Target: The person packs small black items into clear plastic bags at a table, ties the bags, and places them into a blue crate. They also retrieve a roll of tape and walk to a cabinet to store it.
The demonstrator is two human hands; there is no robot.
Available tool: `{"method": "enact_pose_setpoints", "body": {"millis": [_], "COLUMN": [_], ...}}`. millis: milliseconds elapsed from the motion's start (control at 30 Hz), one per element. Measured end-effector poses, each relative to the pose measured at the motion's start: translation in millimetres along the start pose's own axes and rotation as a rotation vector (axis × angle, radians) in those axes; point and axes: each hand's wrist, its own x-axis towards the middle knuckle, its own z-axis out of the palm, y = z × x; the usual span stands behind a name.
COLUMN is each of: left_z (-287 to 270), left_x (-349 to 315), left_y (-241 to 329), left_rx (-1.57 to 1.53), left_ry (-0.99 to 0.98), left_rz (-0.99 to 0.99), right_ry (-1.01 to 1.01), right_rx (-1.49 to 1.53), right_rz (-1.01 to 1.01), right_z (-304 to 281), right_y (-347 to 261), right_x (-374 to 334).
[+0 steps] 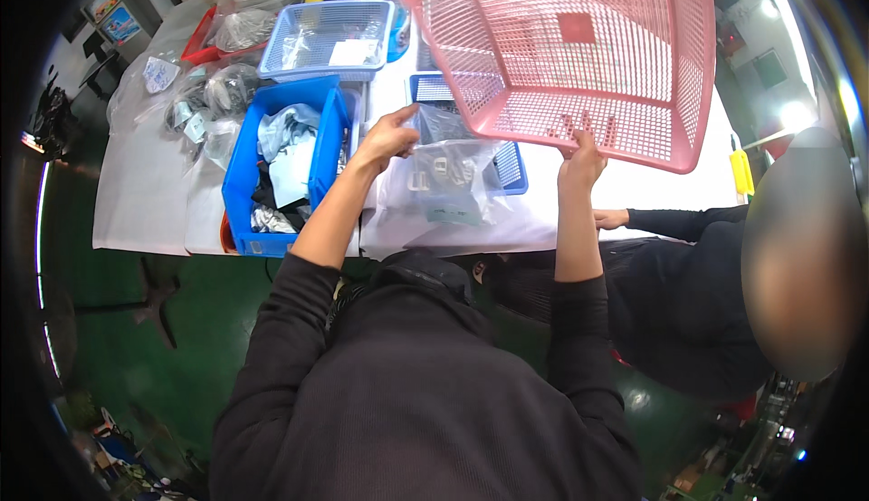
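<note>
Upper right: pink mesh basket [579, 66], tilted, lower rim gripped by right hand [582, 171]. Centre: left hand [387, 142], index finger extended, at upper end of clear plastic bag [444, 180]; contact unclear. Left of centre: blue bin [241, 175], filled. Right of centre: co-worker's hand [612, 219] at edge of white table [140, 198].

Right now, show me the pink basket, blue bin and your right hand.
Pink basket [575, 28]: head view, on its square patch.
Blue bin [327, 143]: head view, on its right wall.
Right hand [583, 168]: head view, on its back.
</note>
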Motion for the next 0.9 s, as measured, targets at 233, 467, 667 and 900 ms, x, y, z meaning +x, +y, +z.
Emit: {"method": "enact_pose_setpoints", "body": {"millis": [233, 467, 667, 900], "left_z": [16, 19, 32, 28], "left_x": [-20, -45, -54, -53], "left_y": [-6, -5, 0, -21], "left_rx": [0.112, 0.235, 0.294, 0.425], "left_ry": [0.162, 0.303, 0.327, 0.357], "left_rz": [0.119, 0.115, 0.211, 0.404], "right_ry": [0.163, -0.31, 0.241, -0.193], "right_rx": [0.049, -0.666, -0.055, -0.408], "right_rz": [0.336, -0.047, 0.648, 0.796], "right_z": [-89, -201, -207, -114], "right_y": [13, 37, 37, 34], "right_x": [129, 92, 135, 89]}}
